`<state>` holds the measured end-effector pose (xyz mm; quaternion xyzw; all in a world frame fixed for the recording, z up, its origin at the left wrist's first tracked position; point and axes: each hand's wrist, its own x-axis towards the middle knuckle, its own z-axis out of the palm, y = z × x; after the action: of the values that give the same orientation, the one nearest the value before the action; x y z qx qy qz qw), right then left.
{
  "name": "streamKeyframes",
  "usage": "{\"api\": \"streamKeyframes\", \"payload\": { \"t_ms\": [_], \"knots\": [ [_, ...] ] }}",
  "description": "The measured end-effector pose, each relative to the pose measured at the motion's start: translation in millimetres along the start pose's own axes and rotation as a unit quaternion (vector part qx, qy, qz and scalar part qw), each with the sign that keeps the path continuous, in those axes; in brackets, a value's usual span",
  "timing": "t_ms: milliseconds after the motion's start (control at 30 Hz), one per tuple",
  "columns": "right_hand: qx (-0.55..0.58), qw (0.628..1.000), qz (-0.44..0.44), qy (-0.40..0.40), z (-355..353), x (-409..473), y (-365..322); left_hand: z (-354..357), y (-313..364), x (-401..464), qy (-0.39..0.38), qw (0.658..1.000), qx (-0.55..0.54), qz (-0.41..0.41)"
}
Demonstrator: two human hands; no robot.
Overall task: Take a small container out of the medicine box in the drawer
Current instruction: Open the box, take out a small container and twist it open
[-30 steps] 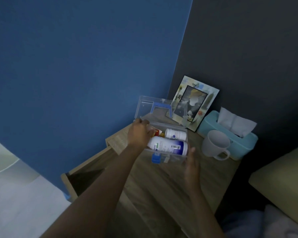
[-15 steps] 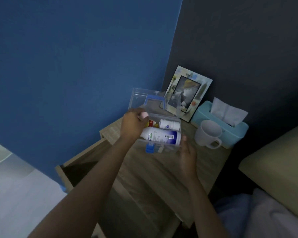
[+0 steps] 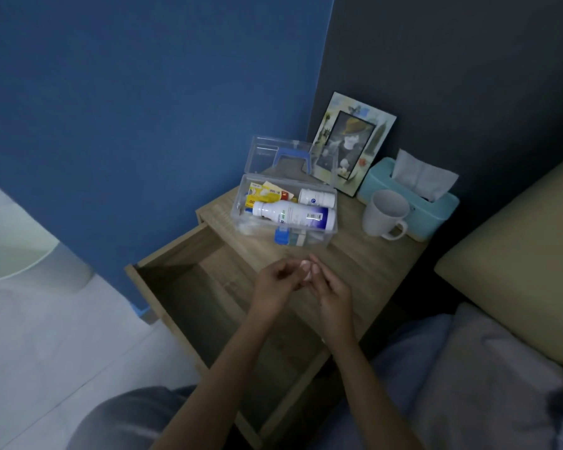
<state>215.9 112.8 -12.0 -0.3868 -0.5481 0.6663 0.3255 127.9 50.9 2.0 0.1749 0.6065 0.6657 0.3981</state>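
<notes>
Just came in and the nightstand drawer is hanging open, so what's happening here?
A person is holding a small pinkish container between the left hand and the right hand, above the open drawer. The clear medicine box sits on the nightstand top with its lid up; a large white bottle and a smaller one lie inside. A white mug, tissue box and photo frame stand behind.

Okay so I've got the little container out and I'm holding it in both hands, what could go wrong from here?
1. The small container is pinched only at the fingertips of the left hand and right hand, above the open drawer; a slip might drop it in.
2. The medicine box sits open near the nightstand's front edge, so an elbow might knock it.
3. The pulled-out drawer could catch a knee.
</notes>
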Motion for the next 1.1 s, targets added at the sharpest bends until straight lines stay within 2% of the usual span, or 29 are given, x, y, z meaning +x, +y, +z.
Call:
{"api": "streamKeyframes", "payload": {
  "t_ms": [100,267,333,400,633,833,967,1100],
  "knots": [
    [-0.023,1.000,0.001,0.011,-3,-10,0,5,-4,-11,-0.006,0.999,0.020,0.027],
    [-0.086,0.995,-0.055,0.018,1,-28,-3,22,-8,-23,0.052,0.970,0.226,0.071],
    [-0.089,0.994,-0.068,0.019,4,-29,-5,24,-6,-24,0.075,0.959,0.258,0.086],
    [-0.079,0.993,-0.075,0.033,2,-27,-7,24,-1,-24,0.071,0.961,0.254,0.086],
    [-0.025,0.997,-0.042,0.066,1,-19,-7,21,4,-23,0.020,0.989,0.127,0.071],
    [-0.008,0.997,-0.041,0.067,6,-21,-10,19,10,-18,0.043,0.982,0.177,0.039],
    [-0.013,0.996,-0.056,0.073,6,-20,-13,17,11,-18,0.019,0.990,0.128,0.052],
    [-0.004,0.996,-0.052,0.067,7,-20,-13,17,13,-17,0.028,0.983,0.177,0.043]
  ]
}}
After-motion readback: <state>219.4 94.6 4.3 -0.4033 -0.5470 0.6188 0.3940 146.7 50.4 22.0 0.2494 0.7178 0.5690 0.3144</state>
